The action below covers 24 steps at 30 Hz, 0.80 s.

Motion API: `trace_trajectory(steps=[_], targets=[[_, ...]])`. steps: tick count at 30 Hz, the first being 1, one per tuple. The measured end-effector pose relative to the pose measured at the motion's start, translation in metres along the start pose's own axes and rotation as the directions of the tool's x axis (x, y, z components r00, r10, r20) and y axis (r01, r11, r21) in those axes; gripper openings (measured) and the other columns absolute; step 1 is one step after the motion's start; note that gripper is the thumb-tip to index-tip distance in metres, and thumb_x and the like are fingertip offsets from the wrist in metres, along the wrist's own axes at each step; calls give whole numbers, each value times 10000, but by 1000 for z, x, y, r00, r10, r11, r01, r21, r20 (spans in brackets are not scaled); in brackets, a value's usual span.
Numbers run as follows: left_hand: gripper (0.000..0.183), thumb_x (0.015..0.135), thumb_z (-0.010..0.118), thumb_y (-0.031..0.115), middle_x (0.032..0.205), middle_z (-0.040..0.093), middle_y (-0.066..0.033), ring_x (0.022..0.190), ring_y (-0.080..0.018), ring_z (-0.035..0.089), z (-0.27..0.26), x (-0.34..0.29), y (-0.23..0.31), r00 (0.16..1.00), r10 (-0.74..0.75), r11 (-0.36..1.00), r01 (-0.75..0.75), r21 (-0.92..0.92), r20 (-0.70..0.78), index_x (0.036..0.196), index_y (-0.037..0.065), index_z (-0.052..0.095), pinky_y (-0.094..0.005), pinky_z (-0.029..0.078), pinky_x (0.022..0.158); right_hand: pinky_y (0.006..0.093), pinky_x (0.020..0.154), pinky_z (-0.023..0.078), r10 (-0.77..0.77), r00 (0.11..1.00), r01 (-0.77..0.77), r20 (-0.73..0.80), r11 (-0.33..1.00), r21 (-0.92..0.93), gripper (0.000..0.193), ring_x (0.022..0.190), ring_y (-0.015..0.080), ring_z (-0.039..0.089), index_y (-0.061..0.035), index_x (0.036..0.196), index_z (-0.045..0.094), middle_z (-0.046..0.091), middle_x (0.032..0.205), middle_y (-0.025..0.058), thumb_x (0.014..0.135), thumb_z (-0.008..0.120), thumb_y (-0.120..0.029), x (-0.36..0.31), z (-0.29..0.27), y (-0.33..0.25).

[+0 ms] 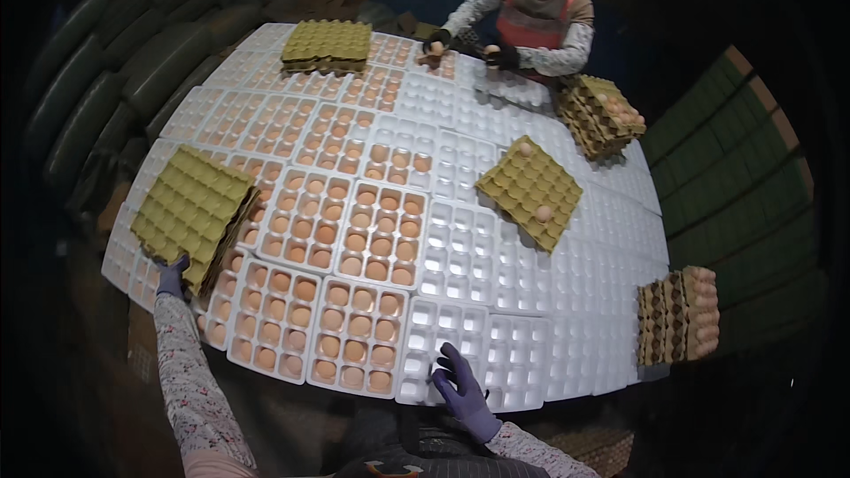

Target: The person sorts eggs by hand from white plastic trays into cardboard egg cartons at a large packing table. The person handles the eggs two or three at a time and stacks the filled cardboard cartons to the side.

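Observation:
At the left, my left hand [173, 275], in a purple glove, grips the near corner of a stack of yellowish pulp egg trays [190, 204]. The top tray of that stack holds no eggs, and the stack rests on filled white trays. My right hand [465, 397], gloved the same way, hovers at the near edge over a white plastic egg tray [429, 336] with bare cups. Its fingers are apart and slightly bent, with nothing in them. Just left of it lies a white tray full of brown eggs [358, 327].
Across the table, a person [540, 26] in dark gloves handles eggs. A pulp tray [531, 186] with two eggs lies right of centre. Egg-laden stacks stand at the right edge [677, 319] and far right [602, 115]. Another pulp stack [326, 44] sits at the back left.

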<state>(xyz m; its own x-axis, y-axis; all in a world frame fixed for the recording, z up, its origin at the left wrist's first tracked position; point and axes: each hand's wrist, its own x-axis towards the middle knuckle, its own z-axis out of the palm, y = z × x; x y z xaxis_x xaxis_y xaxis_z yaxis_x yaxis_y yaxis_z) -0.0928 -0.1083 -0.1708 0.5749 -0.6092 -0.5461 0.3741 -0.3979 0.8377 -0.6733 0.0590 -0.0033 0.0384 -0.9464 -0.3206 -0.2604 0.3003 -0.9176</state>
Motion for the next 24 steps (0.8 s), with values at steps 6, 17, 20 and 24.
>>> trace_trajectory(steps=[6,17,20,24], targets=[[485,840,564,24,1232,597,-103,1035,-287,622,-79,0,72,979,192,957,-202,-206,-71,1322,39,519,-393,524,890,345,1019,445,-164,986,164,-28,986,12,621,1238,229,503,-75,1488,304,405,1428,122,951,609,-144,-8,-1,-26],[791,824,669,-9,1375,479,-73,1158,-282,548,70,-225,-70,985,169,891,-172,-419,-45,1486,175,278,-381,505,939,341,977,470,-88,964,79,-251,996,-47,595,1179,233,539,-75,1456,362,451,1366,124,932,631,-160,-53,-58,22],[814,883,657,59,1495,350,-146,1330,-288,399,31,-155,-83,668,598,802,-510,313,-444,1537,85,174,-419,335,1110,336,956,488,-143,954,142,-265,990,-24,573,1164,237,554,-60,1436,389,455,1368,135,922,634,-126,-54,-84,40],[611,950,594,124,1478,400,-144,1376,-251,359,196,-297,-43,497,868,455,-810,370,19,1483,28,311,-378,258,1151,325,932,501,-142,889,94,-435,987,-131,494,1169,227,557,-56,1386,455,482,1367,120,923,622,-95,-89,-182,72]])
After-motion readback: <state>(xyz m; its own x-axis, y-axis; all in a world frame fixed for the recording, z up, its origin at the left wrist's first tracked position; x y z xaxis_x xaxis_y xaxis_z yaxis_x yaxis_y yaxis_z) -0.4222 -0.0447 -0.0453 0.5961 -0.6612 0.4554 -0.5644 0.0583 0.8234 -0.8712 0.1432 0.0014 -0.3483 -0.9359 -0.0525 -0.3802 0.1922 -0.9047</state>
